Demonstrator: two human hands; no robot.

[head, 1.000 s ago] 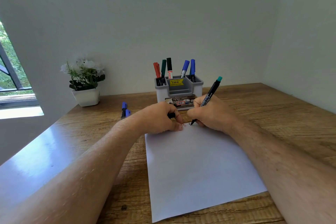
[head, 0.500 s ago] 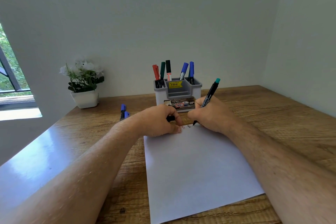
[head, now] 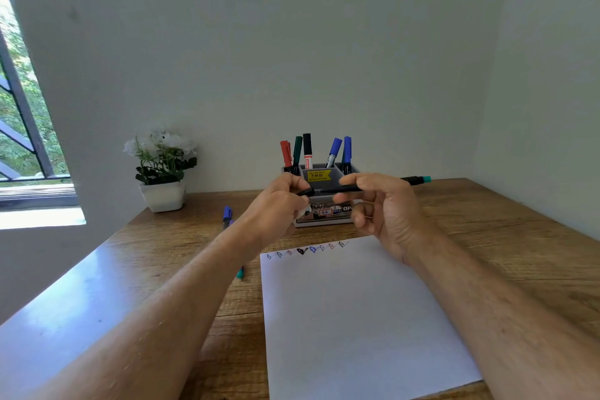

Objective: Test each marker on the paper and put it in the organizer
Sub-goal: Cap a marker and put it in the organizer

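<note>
A wooden desk (head: 487,237) carries a paper (head: 357,318), organizer (head: 324,216), potted plant (head: 164,195) and two loose markers (head: 227,216)

The organizer (head: 324,198) is fronted by both hands, held close together above the paper (head: 354,312). Its rear compartments are crowded by upright markers (head: 306,149) (the middle tray is left free). Left of the paper, room on the surface (head: 487,237) is narrowed by a blue marker (head: 227,216) and a flowerpot (head: 164,195).
</note>
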